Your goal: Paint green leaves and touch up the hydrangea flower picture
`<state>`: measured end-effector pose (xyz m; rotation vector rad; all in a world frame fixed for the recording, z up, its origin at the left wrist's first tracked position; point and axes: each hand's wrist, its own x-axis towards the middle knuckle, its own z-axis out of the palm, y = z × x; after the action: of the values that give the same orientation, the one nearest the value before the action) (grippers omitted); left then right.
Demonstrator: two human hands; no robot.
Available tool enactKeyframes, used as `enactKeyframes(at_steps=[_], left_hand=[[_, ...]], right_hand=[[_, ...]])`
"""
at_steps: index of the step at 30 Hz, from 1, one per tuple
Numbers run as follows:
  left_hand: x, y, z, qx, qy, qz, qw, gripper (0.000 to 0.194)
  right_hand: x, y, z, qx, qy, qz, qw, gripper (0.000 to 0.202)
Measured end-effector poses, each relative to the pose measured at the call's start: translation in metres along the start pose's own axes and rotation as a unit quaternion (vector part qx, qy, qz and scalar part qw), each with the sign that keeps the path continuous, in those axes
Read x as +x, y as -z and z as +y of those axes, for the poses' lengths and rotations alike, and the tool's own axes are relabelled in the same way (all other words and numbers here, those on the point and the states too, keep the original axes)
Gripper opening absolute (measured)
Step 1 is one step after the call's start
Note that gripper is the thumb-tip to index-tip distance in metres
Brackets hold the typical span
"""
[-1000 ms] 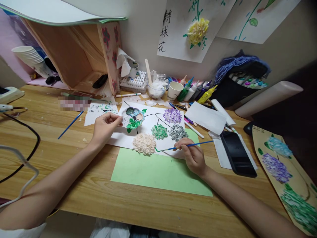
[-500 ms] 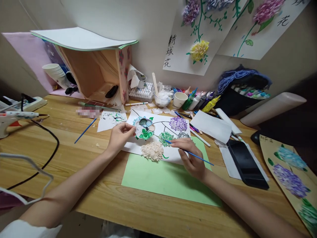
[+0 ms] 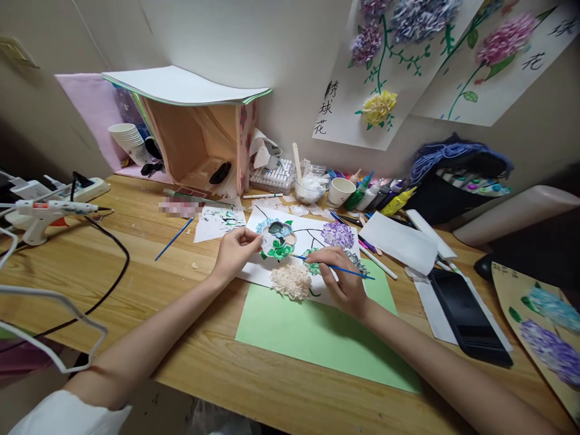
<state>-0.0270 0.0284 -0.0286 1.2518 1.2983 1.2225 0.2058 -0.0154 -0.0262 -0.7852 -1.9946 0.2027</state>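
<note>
My left hand (image 3: 235, 251) pinches the left rim of a round paint palette (image 3: 266, 240), which has green, dark and pale paints in its wells. The palette hangs over a white sheet (image 3: 252, 272) with drawn black stems and textured flowers. Between the fingers of my right hand (image 3: 347, 287) is a thin blue paintbrush (image 3: 333, 266), its tip at the palette's lower right edge. Below the palette lies a cream flower (image 3: 290, 281); a green flower (image 3: 312, 258) is partly hidden by my right hand. A purple flower (image 3: 338, 234) shows farther back.
Under the artwork is a green sheet (image 3: 272, 326). A second brush (image 3: 174, 239) and a glue gun (image 3: 49, 211) with cables are on the left. Behind stand a paper cup (image 3: 341, 193) and paint bottles (image 3: 360, 194). At right lies a black phone (image 3: 469, 317).
The paintbrush in my right hand has moved left, from over the green flower to the palette's edge. My left hand still holds the palette. The whole view has shifted slightly.
</note>
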Motion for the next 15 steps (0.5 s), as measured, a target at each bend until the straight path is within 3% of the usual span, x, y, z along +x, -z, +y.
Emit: enactKeyframes(at_steps=[6, 9, 12, 15], left_hand=[[0.0, 0.0, 0.002, -0.003, 0.006, 0.004, 1.0, 0.023], [0.001, 0.001, 0.002, 0.001, 0.004, 0.009, 1.0, 0.024], [0.004, 0.002, 0.001, 0.01, 0.005, 0.015, 1.0, 0.025], [0.007, 0.003, -0.001, 0.022, 0.011, 0.026, 0.999, 0.024]], right_hand=[[0.002, 0.003, -0.002, 0.019, -0.003, -0.003, 1.0, 0.023], [-0.011, 0.01, -0.002, 0.049, -0.042, 0.079, 0.995, 0.023], [-0.033, 0.019, 0.001, 0.111, -0.127, 0.171, 0.971, 0.023], [-0.053, 0.024, 0.006, 0.161, -0.192, 0.188, 0.95, 0.023]])
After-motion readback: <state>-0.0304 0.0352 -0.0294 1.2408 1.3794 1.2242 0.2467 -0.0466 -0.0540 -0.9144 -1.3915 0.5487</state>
